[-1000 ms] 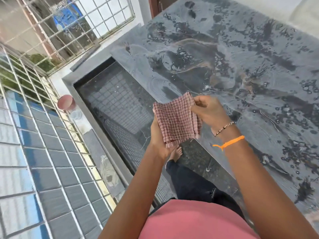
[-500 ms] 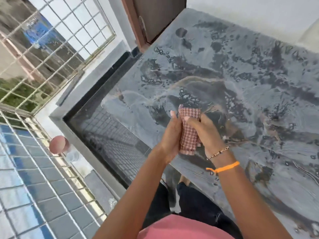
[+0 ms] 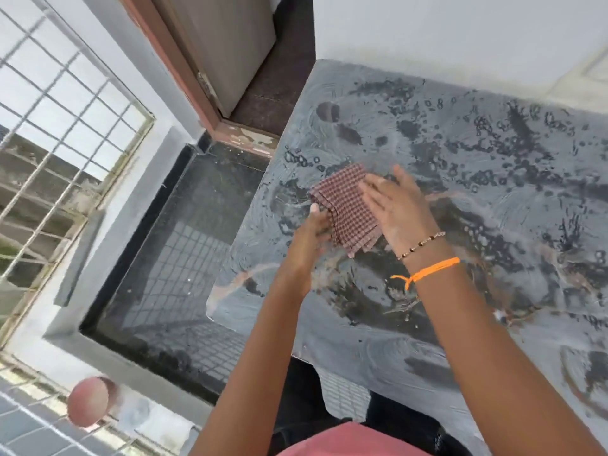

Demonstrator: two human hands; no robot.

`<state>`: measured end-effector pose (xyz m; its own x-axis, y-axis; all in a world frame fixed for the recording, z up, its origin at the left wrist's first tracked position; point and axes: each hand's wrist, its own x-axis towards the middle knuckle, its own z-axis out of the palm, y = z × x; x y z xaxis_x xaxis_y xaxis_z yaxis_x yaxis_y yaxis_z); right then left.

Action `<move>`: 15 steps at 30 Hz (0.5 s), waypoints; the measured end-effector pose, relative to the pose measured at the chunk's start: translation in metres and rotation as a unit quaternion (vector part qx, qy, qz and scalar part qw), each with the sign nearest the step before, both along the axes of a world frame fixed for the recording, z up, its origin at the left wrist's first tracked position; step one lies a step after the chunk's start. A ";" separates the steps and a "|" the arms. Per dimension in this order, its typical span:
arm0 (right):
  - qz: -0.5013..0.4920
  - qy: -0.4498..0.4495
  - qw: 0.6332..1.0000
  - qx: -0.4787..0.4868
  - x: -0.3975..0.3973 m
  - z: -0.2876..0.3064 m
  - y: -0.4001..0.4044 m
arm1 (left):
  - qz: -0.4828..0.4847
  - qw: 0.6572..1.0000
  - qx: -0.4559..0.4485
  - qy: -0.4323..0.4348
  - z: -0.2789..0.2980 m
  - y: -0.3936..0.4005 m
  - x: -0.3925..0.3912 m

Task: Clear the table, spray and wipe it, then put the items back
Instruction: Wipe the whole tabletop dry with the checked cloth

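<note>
Together, the left hand (image 3: pixel 312 230) pinched the folded checked cloth (image 3: pixel 345 209) by its near-left edge while the right hand (image 3: pixel 396 205) lay flat-fingered on it, pressing it to the wet, streaked desk (image 3: pixel 493 179).

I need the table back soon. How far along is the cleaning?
Cleared and sprayed, it seems: the table is bare and beaded with droplets. In hand: the right hand lies flat on the folded checked cloth, the left hand holding its edge. Wiping and putting items back remain.

White wall (image 3: pixel 460 34), brown door (image 3: pixel 227 51), grilled window (image 3: pixel 49 133), daylight.
</note>
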<state>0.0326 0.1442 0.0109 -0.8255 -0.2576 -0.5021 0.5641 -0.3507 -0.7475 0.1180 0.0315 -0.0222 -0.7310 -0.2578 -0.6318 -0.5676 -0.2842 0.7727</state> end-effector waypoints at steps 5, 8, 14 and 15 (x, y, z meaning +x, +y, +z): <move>0.300 0.438 0.674 0.514 -0.015 -0.063 -0.042 | -0.107 0.969 -0.218 0.050 -0.015 -0.066 -0.016; 0.397 0.471 0.495 0.613 -0.010 -0.095 -0.042 | -0.147 0.930 -0.332 0.050 -0.025 -0.097 -0.019; 0.369 0.418 0.485 0.673 0.017 -0.107 -0.064 | -0.150 0.928 -0.337 0.060 -0.031 -0.124 -0.008; 0.366 0.426 0.482 0.672 0.028 -0.108 -0.072 | -0.136 0.936 -0.317 0.062 -0.029 -0.123 -0.005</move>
<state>0.0610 0.0724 -0.0966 -0.8143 -0.5515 -0.1811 -0.5446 0.8338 -0.0905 0.1130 -0.0911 -0.0516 -0.8821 -0.3455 -0.3200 -0.4465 0.3973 0.8018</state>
